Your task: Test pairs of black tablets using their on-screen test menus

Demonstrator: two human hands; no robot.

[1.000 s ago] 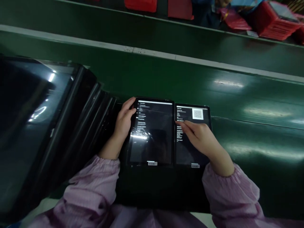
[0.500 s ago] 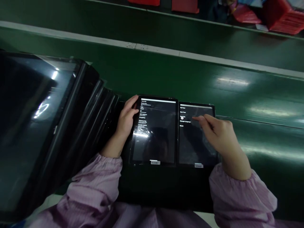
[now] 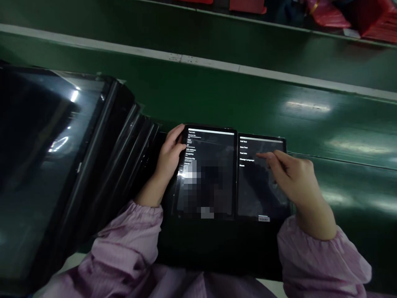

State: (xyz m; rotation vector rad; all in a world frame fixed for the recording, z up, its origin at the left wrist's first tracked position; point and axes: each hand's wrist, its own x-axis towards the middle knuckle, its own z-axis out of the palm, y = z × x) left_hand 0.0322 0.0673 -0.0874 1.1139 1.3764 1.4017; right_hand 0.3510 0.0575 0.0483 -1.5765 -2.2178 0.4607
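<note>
Two dark tablets with lit screens lie side by side in front of me. My left hand (image 3: 171, 153) grips the upper left edge of the left tablet (image 3: 214, 151), thumb at the bezel and fingers partly hidden behind it. Its screen shows "Test Info" lines, with its lower part pixelated. Over the right tablet (image 3: 252, 188), my right hand (image 3: 293, 174) holds nothing; its index finger stretches toward the menu, near "Test Info" and "Change Language", while the other fingers curl. Whether the fingertip touches the glass, I cannot tell.
A leaning row of several dark tablets (image 3: 102, 136) stands close by my left arm. Under everything is a green work surface (image 3: 211, 91), crossed by a pale strip (image 3: 211, 63). Red packets (image 3: 376, 25) lie beyond at the far right.
The view has shifted slightly, so the tablets and hands appear a little farther right. A small round mark beside "Test Info" on the right screen has gone. Both hands keep nearly the same pose.
</note>
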